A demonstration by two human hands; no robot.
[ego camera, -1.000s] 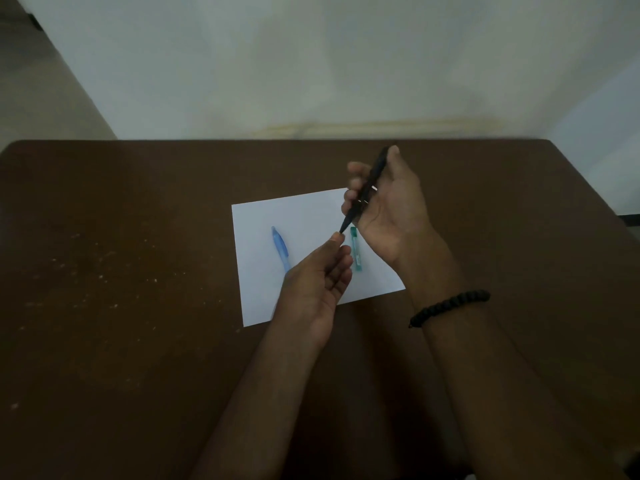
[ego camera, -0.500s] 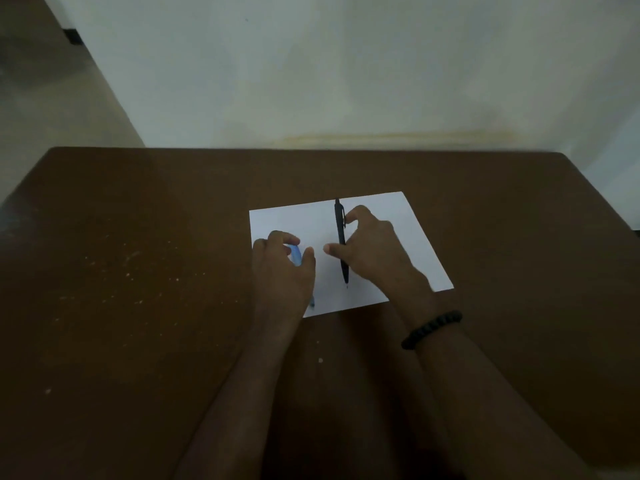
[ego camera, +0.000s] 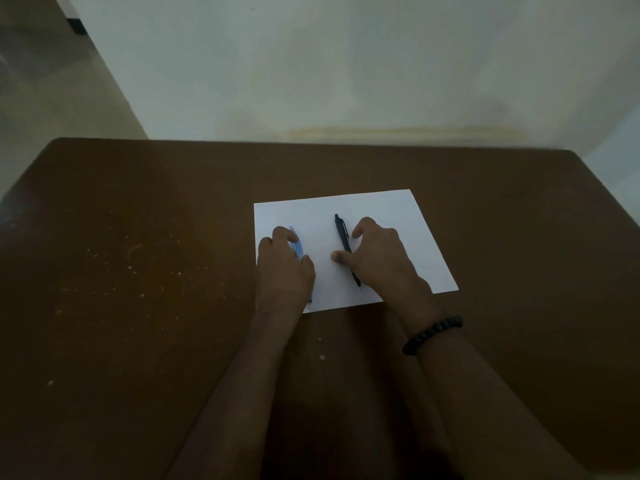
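Two pens lay on a white paper (ego camera: 388, 209) in the middle of the brown tabletop (ego camera: 138, 237), each with a hand on it. The blue pen (ego camera: 296, 247) sat near the paper's left edge, running near to far. The left hand (ego camera: 284, 271) covered most of it, so only its far half showed. That hand's grip was narrow: fingers curled over the barrel from the left, thumb closing in from the right.

The black pen (ego camera: 345, 245) lay just right of the paper's centre, clip end far and tip near. The right hand (ego camera: 379, 258) held it in a narrow grip as well, the thumb against its left side and the forefinger against its right, close to the clip. Whether this pen rested fully on the sheet or was raised a little could not be told. A dark bracelet (ego camera: 431, 336) ringed the right wrist.

Both pens looked light, stiff and smooth-sided, so a fingertip pinch should be enough to lift them. Round barrels roll readily on flat paper, and the loose sheet could slide on the tabletop if it were dragged. The middle of each barrel seemed the best place to take hold, with thumb and forefinger on opposite sides. On the black pen, a hold just near of the clip would keep it balanced.
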